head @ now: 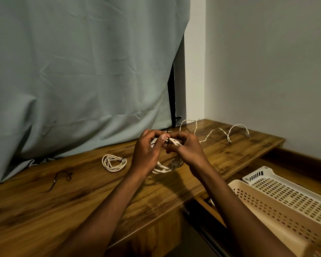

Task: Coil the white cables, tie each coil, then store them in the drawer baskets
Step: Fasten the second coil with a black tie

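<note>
Above the middle of the desk (82,197), a coil (165,168) of white cable is held up between both hands, its lower loops hanging just over the wood. The left hand (146,151) is curled round the coil's upper left side, thumb pressed along the top. The right hand (187,148) is curled at the upper right, its fingertips pinching at a dark tie (168,140) wrapped across the strands where the two hands meet. Whether the tie is gripped by one hand or both cannot be told.

To the left of the hands, a second coil (114,162), already bound, is laid flat on the desk, well apart from the held one. Farther left, a loose dark tie (60,179) is seen lying on the wood. Behind the hands, an uncoiled white cable (219,131) is strung in waves along the desk toward the wall corner. A pale curtain (72,71) is draped down to the desk's rear edge.

At lower right, below the desk edge, a drawer is pulled out, with a cream basket (278,216) and a white basket (289,190) set side by side in it.
</note>
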